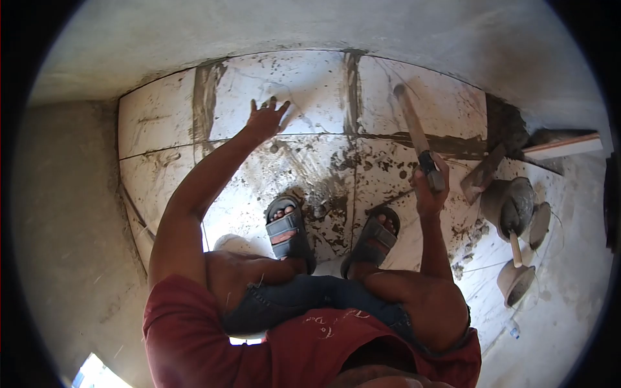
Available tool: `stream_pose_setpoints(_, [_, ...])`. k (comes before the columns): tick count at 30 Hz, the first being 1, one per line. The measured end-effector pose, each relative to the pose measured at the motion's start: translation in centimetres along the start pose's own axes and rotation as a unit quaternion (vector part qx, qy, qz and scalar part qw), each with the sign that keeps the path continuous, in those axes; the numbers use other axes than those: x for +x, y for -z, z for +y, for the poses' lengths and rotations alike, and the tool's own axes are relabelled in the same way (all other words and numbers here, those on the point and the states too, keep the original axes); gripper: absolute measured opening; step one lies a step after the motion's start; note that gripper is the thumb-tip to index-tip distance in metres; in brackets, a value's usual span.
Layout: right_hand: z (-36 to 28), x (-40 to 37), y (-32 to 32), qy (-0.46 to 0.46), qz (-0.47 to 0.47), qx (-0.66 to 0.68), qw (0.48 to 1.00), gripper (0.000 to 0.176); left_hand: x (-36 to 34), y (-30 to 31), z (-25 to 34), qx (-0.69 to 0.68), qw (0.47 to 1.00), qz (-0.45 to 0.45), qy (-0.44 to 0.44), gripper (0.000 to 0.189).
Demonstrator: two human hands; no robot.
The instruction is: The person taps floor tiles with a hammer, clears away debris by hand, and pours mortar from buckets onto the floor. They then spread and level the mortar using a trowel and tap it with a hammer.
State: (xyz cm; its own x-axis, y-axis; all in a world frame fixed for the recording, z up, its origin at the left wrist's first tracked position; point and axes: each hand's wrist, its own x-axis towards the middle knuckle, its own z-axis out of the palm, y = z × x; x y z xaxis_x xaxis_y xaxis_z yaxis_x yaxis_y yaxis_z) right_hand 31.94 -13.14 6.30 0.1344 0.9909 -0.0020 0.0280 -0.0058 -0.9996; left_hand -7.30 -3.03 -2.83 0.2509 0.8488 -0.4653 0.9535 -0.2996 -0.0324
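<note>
My left hand (266,119) reaches forward with its fingers spread over a white marbled floor tile (310,84); whether it touches the surface is hard to tell. My right hand (429,187) is closed around the head end of a hammer (416,126). The hammer's wooden handle points away from me, its far tip over the tile at the right of the back row. Grey mortar smears the joints on both sides of the middle tile, and spots of it dot the tile faces.
Right of me stand a dark bucket (501,200) with a wooden-handled tool (515,249) in it and a smaller bowl (515,284). A tile offcut (563,147) lies by the right wall near dark mortar (506,123). Bare walls (71,207) enclose the floor. My sandals (289,226) rest on dirty tiles.
</note>
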Motion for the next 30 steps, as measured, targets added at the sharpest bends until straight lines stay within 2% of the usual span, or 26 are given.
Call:
stream_pose_setpoints(1, [-0.1, 0.3, 0.1, 0.002, -0.005, 0.005, 1.0, 0.043, 0.2, -0.2, 0.0, -0.002, 1.0, -0.001, 0.004, 0.071])
stream_pose_setpoints(3, [-0.4, 1.4, 0.7, -0.12, -0.045, -0.025, 0.991, 0.044, 0.4, -0.1, -0.1, 0.014, 1.0, 0.004, -0.003, 0.074])
stream_pose_setpoints(4, [-0.7, 1.5, 0.8, -0.13, -0.045, -0.017, 0.99, 0.045, 0.4, -0.1, -0.2, 0.021, 1.0, 0.002, -0.009, 0.075])
stream_pose_setpoints(8, [0.1, 0.8, 0.5, -0.119, -0.051, 0.026, 0.991, 0.044, 0.8, -0.3, -0.5, -0.007, 1.0, -0.014, 0.001, 0.073])
stream_pose_setpoints(13, [1.5, -0.9, -0.2, -0.078, -0.032, -0.01, 0.996, 0.046, 0.9, -0.5, -0.1, -0.015, 0.999, -0.034, 0.015, 0.075])
stream_pose_setpoints(19, [1.8, -1.4, 0.0, -0.073, -0.041, -0.03, 0.996, 0.047, 0.9, -0.3, 0.5, -0.032, 0.999, -0.037, 0.026, 0.077])
stream_pose_setpoints(23, [3.5, -1.7, 1.5, -0.096, -0.038, 0.01, 0.995, 0.048, 0.4, -0.2, 2.2, -0.072, 0.995, -0.063, 0.033, 0.081])
stream_pose_setpoints(25, [3.1, -2.2, 1.8, -0.097, -0.037, 0.003, 0.995, 0.048, -1.0, -0.5, 4.5, -0.037, 0.998, -0.014, -0.044, 0.079])
stream_pose_setpoints(27, [4.3, -3.0, 2.9, -0.039, -0.015, -0.04, 0.998, 0.048, -2.1, -1.5, 7.2, -0.103, 0.987, -0.009, -0.127, 0.074])
stream_pose_setpoints(29, [4.7, -4.3, 4.5, -0.034, -0.03, -0.057, 0.997, 0.049, -3.7, -1.5, 9.9, -0.144, 0.965, -0.049, -0.213, 0.075])
stream_pose_setpoints(30, [4.5, -5.1, 4.8, -0.008, -0.017, -0.118, 0.993, 0.049, -4.5, -2.2, 11.2, -0.148, 0.955, -0.04, -0.252, 0.072])
